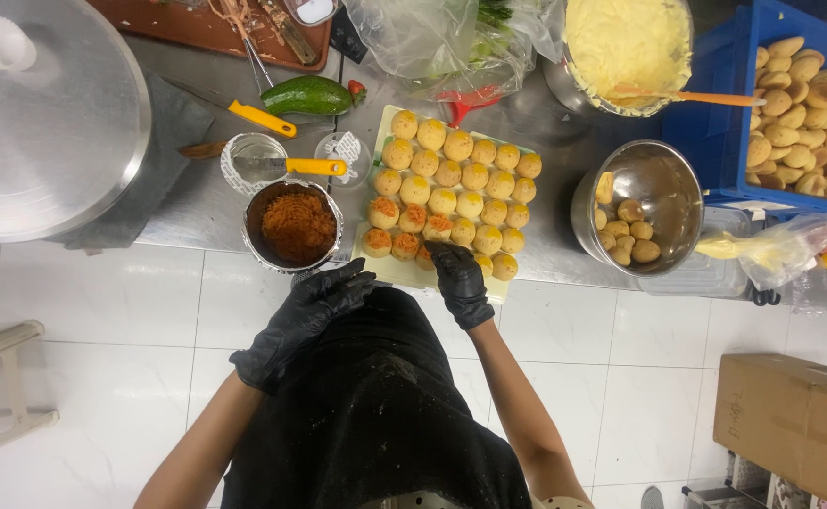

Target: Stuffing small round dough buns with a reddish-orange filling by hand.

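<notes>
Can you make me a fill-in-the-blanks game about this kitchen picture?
1. Both hands wear gloves of the colour ____.
2. The right hand reaches over the near edge of the pale tray of round ____.
3. The metal pot next to the left hand holds an orange-____ crumbly filling.
4. The green avocado lies beside a knife with a ____ handle.

Missing words: black; buns; red; yellow
</notes>
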